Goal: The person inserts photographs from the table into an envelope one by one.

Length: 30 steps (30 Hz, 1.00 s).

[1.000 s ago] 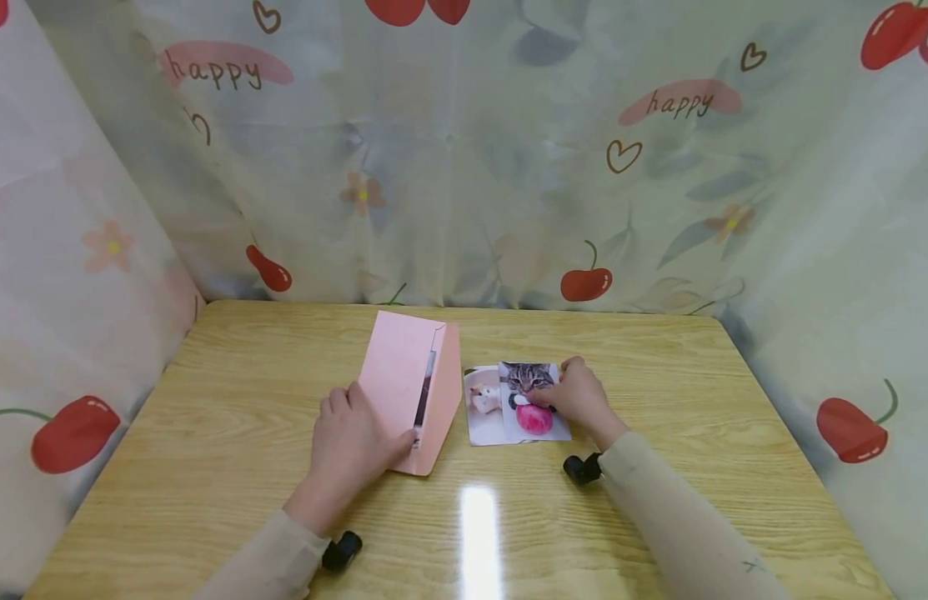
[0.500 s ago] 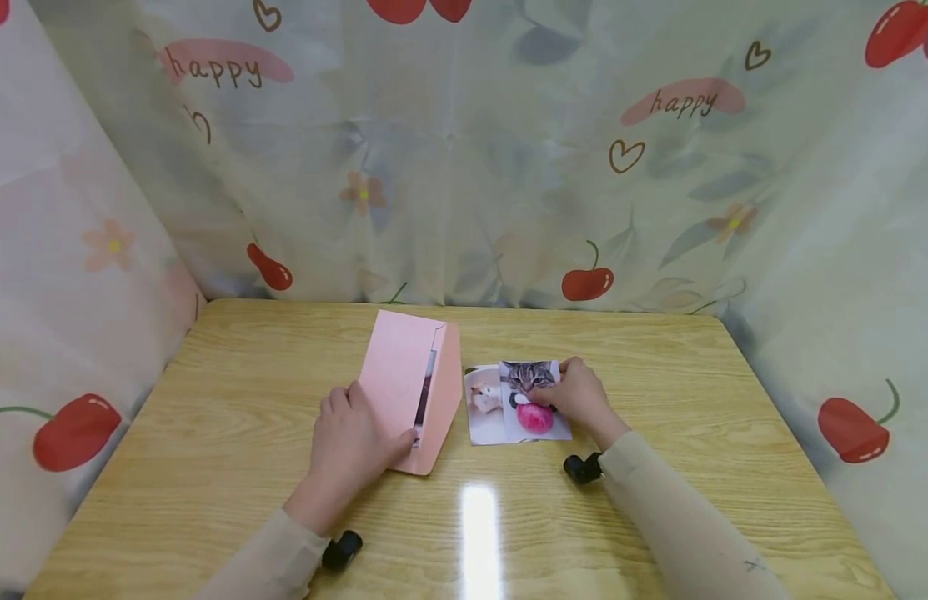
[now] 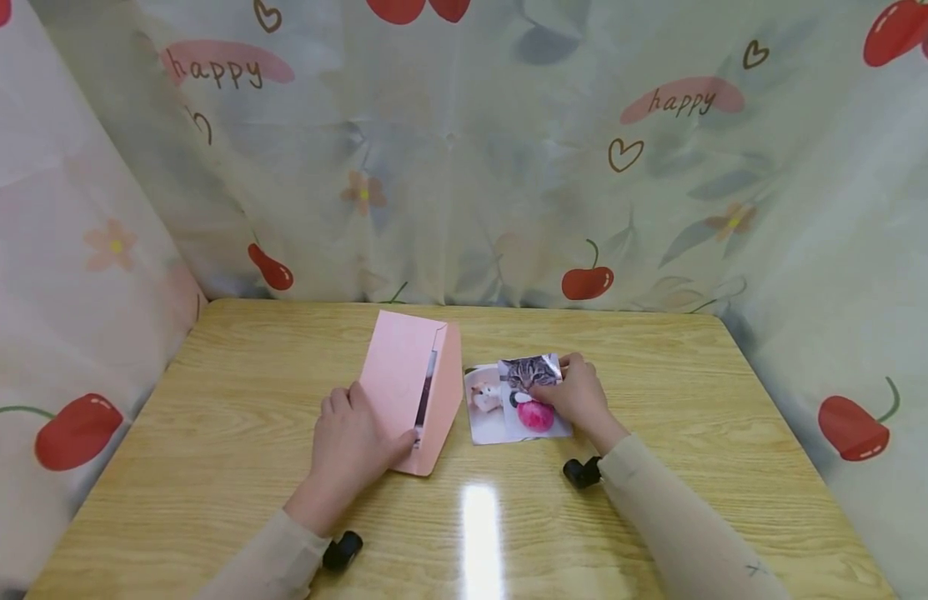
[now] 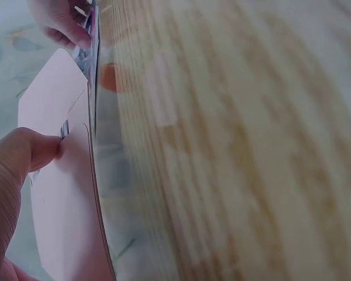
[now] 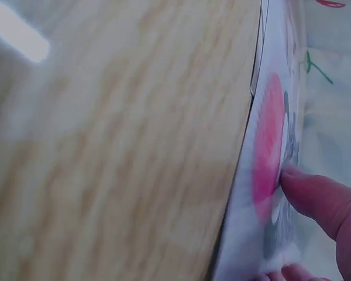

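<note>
Nearest are two pale sleeves (image 3: 264, 558), each with a black gadget (image 3: 342, 551) at the wrist, over a wooden table (image 3: 403, 550) that carries a bright streak of reflected light. The left hand (image 3: 351, 437) grips the lower part of a pink envelope (image 3: 399, 362), its thumb pressed at the opening, where a strip of a dark picture shows; the flap (image 3: 444, 392) stands unfolded toward the photos. To the right, the right hand (image 3: 581, 398) pinches the right side of a tabby cat photo (image 3: 534, 414) with a pink ball-like shape. It overlaps another photo (image 3: 484, 412) of a pale animal, just beside the flap. Beyond the table hangs a curtain (image 3: 448, 183) printed with cherries, hearts and "happy".
</note>
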{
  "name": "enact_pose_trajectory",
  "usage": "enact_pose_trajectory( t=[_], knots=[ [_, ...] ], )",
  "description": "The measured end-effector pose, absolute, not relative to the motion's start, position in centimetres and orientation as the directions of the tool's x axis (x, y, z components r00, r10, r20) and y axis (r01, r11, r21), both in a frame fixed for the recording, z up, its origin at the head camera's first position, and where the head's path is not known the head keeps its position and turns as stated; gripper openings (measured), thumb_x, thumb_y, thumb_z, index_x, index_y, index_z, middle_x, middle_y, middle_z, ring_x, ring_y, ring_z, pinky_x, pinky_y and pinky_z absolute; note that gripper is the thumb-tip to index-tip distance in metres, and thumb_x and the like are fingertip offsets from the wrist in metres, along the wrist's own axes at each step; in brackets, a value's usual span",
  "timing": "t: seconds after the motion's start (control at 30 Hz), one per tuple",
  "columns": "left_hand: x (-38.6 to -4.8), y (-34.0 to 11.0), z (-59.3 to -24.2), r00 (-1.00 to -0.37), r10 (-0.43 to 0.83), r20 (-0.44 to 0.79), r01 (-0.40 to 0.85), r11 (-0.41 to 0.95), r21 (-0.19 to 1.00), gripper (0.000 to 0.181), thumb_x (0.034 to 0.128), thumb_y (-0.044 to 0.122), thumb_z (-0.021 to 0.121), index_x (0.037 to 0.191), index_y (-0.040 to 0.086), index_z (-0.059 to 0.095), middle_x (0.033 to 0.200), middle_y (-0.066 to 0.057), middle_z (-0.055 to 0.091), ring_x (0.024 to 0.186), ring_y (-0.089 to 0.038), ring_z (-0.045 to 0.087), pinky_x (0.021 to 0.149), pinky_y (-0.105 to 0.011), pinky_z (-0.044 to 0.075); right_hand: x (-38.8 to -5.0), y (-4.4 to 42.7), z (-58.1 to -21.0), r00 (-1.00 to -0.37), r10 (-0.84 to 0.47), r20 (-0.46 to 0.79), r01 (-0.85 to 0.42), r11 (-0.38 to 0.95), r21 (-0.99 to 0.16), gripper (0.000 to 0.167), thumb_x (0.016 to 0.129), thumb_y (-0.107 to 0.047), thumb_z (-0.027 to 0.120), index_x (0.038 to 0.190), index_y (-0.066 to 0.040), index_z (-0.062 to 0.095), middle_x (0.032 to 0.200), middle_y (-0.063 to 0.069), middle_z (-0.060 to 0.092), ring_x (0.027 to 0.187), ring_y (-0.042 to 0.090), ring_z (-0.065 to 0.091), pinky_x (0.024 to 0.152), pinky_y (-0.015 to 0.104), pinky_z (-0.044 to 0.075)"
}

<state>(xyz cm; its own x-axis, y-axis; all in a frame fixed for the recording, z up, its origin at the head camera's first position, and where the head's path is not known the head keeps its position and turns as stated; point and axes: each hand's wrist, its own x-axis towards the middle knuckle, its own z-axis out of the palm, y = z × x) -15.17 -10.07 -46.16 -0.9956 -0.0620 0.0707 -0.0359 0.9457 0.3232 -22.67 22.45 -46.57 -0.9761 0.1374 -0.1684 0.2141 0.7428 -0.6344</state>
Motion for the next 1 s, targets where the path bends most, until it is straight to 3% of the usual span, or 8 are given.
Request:
enact_pose_trajectory(
  t=[0.13,0.33,0.43,0.7,0.87,1.0],
  knots=[
    [-15.2,-10.1,-46.3,-0.996,-0.064,0.068,-0.038,0.945,0.325,0.108,0.0646,0.070,0.071,0.127,-0.012,0.038,0.111,-0.027,0.045,0.099,-0.038,0.044,0.081,-0.048,0.044,-22.6,22.5,-46.4,-0.977,0.138,-0.163,0.211,0.735,-0.645,0.067,0.081,-0.032,0.079,0.126,0.002,0.042,0.111,0.017,0.055,0.098,0.031,0.053,0.085,0.044,0.044],
    [-15.2,-10.2,-46.4,-0.995,-0.059,0.081,-0.030,0.944,0.327,0.107,0.0643,0.069,0.071,0.126,-0.013,0.039,0.110,-0.027,0.045,0.099,-0.038,0.045,0.081,-0.049,0.044,-22.6,22.3,-46.5,-0.973,0.129,-0.192,0.222,0.753,-0.619,0.088,0.074,-0.042,0.082,0.132,0.005,0.037,0.113,0.020,0.056,0.101,0.032,0.054,0.089,0.046,0.044],
    [-15.3,-10.3,-46.4,-0.994,-0.056,0.093,-0.022,0.944,0.328,0.107,0.0641,0.069,0.071,0.125,-0.013,0.039,0.110,-0.027,0.046,0.099,-0.038,0.045,0.080,-0.049,0.044,-22.8,22.3,-46.6,-0.969,0.131,-0.210,0.233,0.768,-0.597,0.088,0.072,-0.043,0.083,0.129,0.006,0.038,0.112,0.022,0.055,0.100,0.033,0.054,0.090,0.047,0.044],
    [-15.4,-10.3,-46.3,-0.995,-0.061,0.080,-0.031,0.941,0.337,0.107,0.0646,0.069,0.071,0.126,-0.012,0.039,0.112,-0.027,0.045,0.100,-0.038,0.045,0.081,-0.050,0.044,-23.0,22.4,-46.4,-0.968,0.118,-0.220,0.228,0.776,-0.588,0.058,0.075,-0.035,0.082,0.107,0.002,0.050,0.098,0.016,0.058,0.088,0.029,0.052,0.076,0.039,0.044],
    [-15.4,-10.3,-46.3,-0.995,-0.065,0.070,-0.038,0.940,0.340,0.108,0.0645,0.070,0.071,0.127,-0.012,0.039,0.111,-0.027,0.045,0.099,-0.038,0.045,0.081,-0.050,0.044,-23.2,22.8,-46.1,-0.971,0.120,-0.205,0.221,0.774,-0.593,0.042,0.084,-0.027,0.075,0.107,0.000,0.053,0.097,0.014,0.058,0.084,0.026,0.053,0.070,0.036,0.045],
    [-15.4,-10.2,-46.2,-0.995,-0.068,0.074,-0.039,0.940,0.339,0.108,0.0641,0.070,0.071,0.127,-0.012,0.039,0.111,-0.026,0.045,0.099,-0.037,0.045,0.081,-0.049,0.044,-23.1,23.4,-45.4,-0.974,0.099,-0.202,0.210,0.722,-0.659,0.029,0.089,-0.018,0.067,0.108,0.001,0.055,0.097,0.014,0.060,0.083,0.024,0.055,0.070,0.035,0.046]
  ],
)
